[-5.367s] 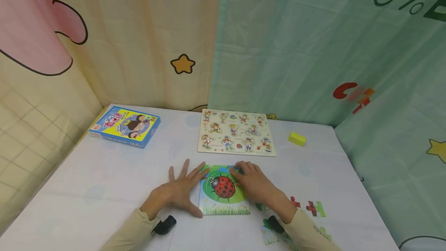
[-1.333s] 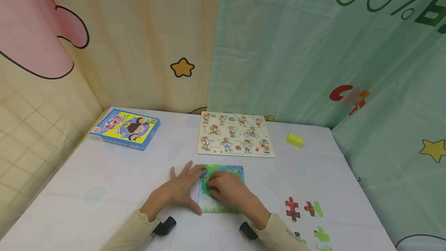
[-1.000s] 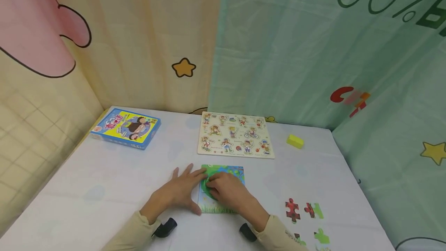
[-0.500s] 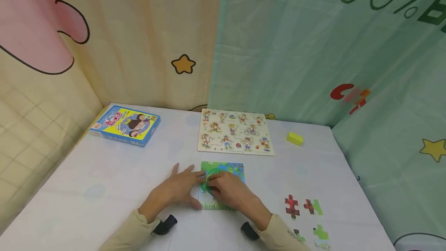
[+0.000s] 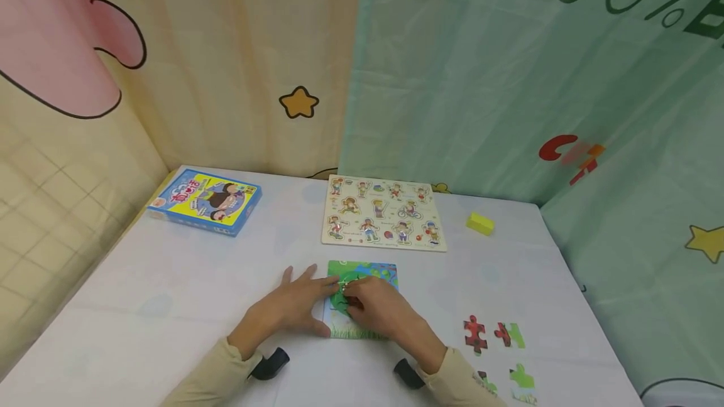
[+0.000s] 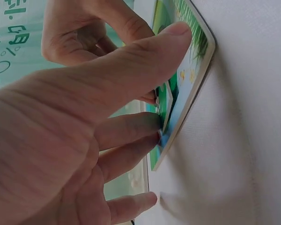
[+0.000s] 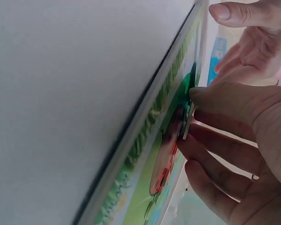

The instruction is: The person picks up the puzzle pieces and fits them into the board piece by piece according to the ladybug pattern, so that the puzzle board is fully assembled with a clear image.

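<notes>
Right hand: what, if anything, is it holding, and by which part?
The right hand pinches a tilted puzzle piece at the puzzle board, seemingly by its edges, between thumb and fingers; the exact contact is partly hidden.

Head and closer wrist views share the puzzle (image 5: 340, 322).

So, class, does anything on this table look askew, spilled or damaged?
One thing looks askew: a green jigsaw piece, pinched by the right hand, tilts up from the ladybug jigsaw board rather than lying flat. I see nothing spilled or damaged.
</notes>
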